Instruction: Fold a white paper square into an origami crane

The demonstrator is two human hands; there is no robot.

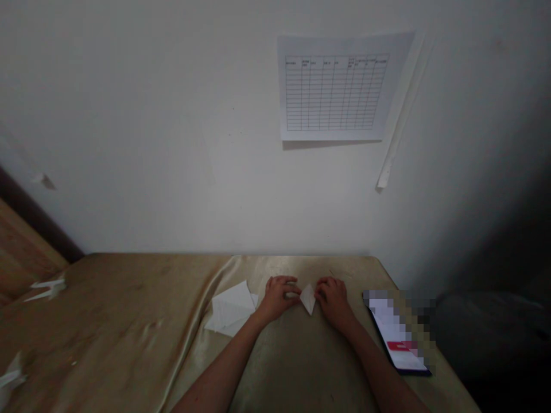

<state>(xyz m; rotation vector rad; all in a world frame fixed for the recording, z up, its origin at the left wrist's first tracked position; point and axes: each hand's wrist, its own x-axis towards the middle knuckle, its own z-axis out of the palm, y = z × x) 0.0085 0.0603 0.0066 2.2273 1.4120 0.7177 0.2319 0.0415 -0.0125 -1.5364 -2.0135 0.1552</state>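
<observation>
A small piece of folded white paper point(308, 299), diamond-shaped, stands between my two hands over the cloth-covered table. My left hand point(280, 297) pinches its left corner between thumb and fingers. On the other side, my right hand point(332, 296) has its fingers closed at the right corner. Left of my left forearm lie several overlapping sheets of white paper point(233, 307), some with faint print.
A lit phone or tablet point(396, 338) lies by the table's right edge. Folded white paper shapes point(49, 287) sit at the far left. A printed table sheet point(338, 92) hangs on the wall behind. The gold tablecloth point(124, 321) has a raised crease.
</observation>
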